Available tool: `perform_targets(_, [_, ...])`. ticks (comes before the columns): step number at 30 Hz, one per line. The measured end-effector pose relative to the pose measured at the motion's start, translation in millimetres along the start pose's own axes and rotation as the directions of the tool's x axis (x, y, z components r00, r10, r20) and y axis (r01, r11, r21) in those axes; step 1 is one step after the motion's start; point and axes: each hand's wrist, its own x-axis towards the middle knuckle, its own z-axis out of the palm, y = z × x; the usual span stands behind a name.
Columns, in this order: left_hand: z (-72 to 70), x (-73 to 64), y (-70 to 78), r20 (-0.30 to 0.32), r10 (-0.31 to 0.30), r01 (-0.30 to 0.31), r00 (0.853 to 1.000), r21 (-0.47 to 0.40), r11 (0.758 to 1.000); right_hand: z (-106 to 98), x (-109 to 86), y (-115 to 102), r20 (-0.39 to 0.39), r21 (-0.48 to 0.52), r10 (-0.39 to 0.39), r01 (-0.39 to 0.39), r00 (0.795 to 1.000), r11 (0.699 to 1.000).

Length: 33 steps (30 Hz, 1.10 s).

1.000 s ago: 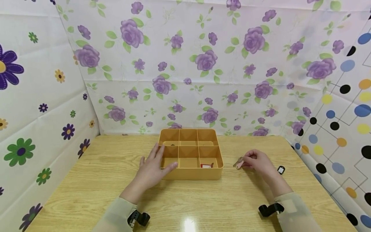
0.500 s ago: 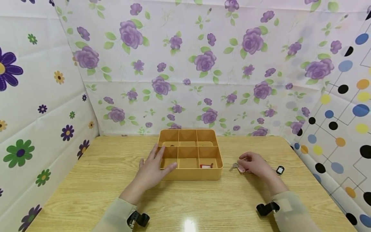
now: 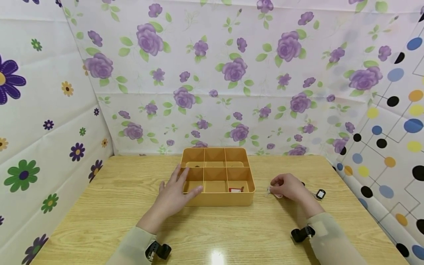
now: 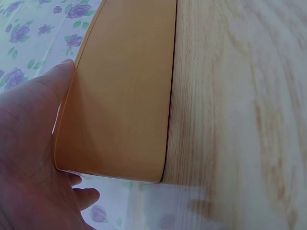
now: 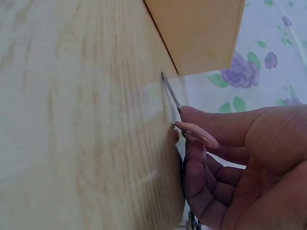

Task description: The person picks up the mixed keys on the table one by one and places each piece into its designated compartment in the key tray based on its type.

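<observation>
An orange-yellow divided box (image 3: 218, 199) stands on the table, six-celled in a two-row layout. My left hand (image 3: 175, 195) rests at its left front corner, fingers straight and spread over the left rim. In the left wrist view the thumb (image 4: 62, 72) touches the top edge. To the right of the box, my right hand (image 3: 289, 187) pinches a metal key (image 5: 171, 91) between thumb and fingers, low over the wood. A pink tag (image 5: 199, 134) hangs by the key; the fingers hide part of both.
A black-framed tag with a white face (image 3: 320, 194) lies right of my right hand. A red-and-white item (image 3: 236, 190) is in the box's front right compartment. Flowered cloth (image 3: 212, 73) closes off the back of the wooden table (image 3: 198, 235).
My right hand has shifted a little left and down, and the key with its pink tag has turned and sits lower. My left hand and the box stay put.
</observation>
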Motion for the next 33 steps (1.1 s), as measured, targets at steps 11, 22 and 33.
perform_targets(11, [-0.4,0.1,1.0,0.004,0.000,0.000,1.000,0.012,1.000,-3.8,-8.7,7.2,0.009,0.160,-0.014,0.012,1.000,0.987])
perform_targets(22, [-2.2,-0.7,2.7,0.003,-0.002,0.002,1.000,-0.006,1.000,-6.0,-9.2,5.1,-0.051,0.167,0.005,0.003,0.999,0.986])
perform_targets(33, [-2.0,-1.4,0.2,0.005,0.008,-0.008,1.000,-0.004,1.000,-4.7,-7.6,2.1,-0.143,0.243,-0.027,0.061,0.989,0.968])
